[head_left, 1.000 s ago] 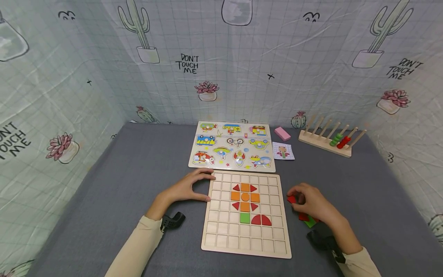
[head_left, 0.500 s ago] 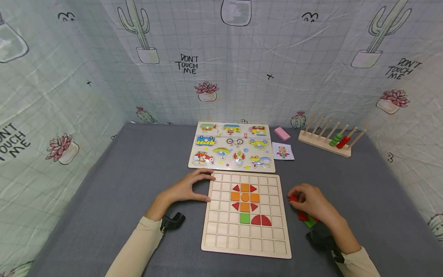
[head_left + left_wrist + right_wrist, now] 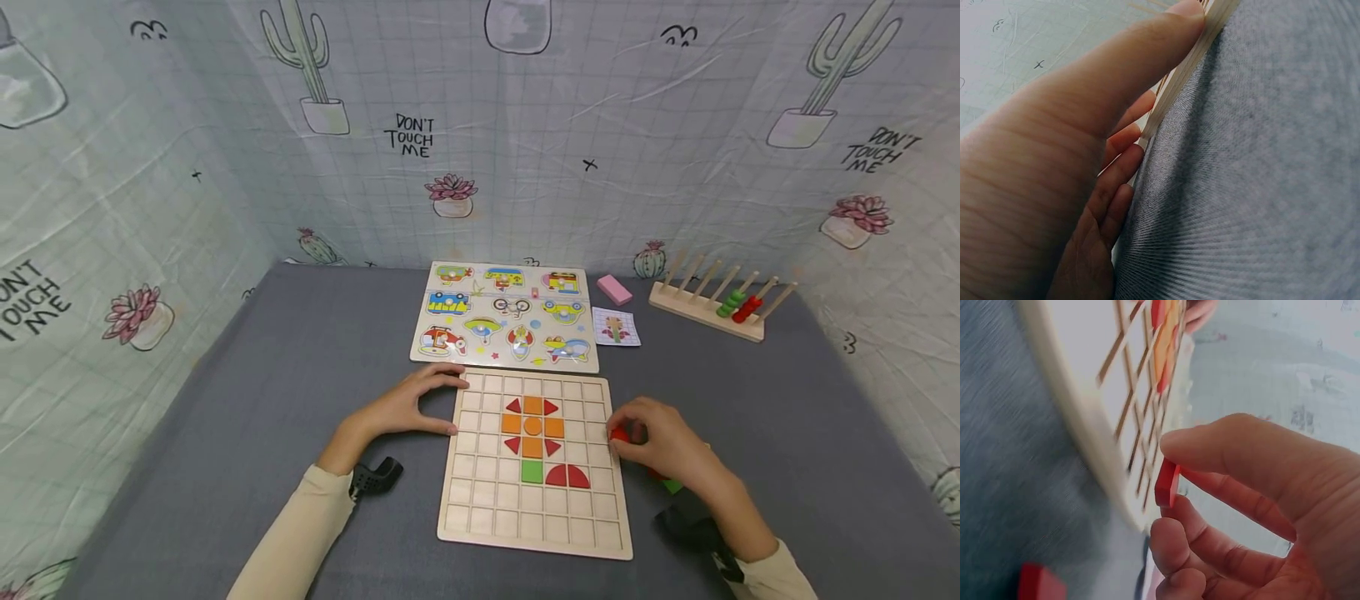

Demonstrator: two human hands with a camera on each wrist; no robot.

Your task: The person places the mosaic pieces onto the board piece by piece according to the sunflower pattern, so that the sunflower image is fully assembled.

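While the left hand [image 3: 405, 408], thumb and fingers spread, touches the board's [image 3: 507, 497] left edge, the right hand [image 3: 663, 437] has moved from the loose pieces [image 3: 672, 486] to its right edge, pinching a red piece [image 3: 1167, 484], not yet laid.

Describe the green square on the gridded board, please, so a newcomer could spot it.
On the grey table, find the gridded board. Just below its orange cross, left of two red quarter-circles, lies the green square, the board's only green piece.
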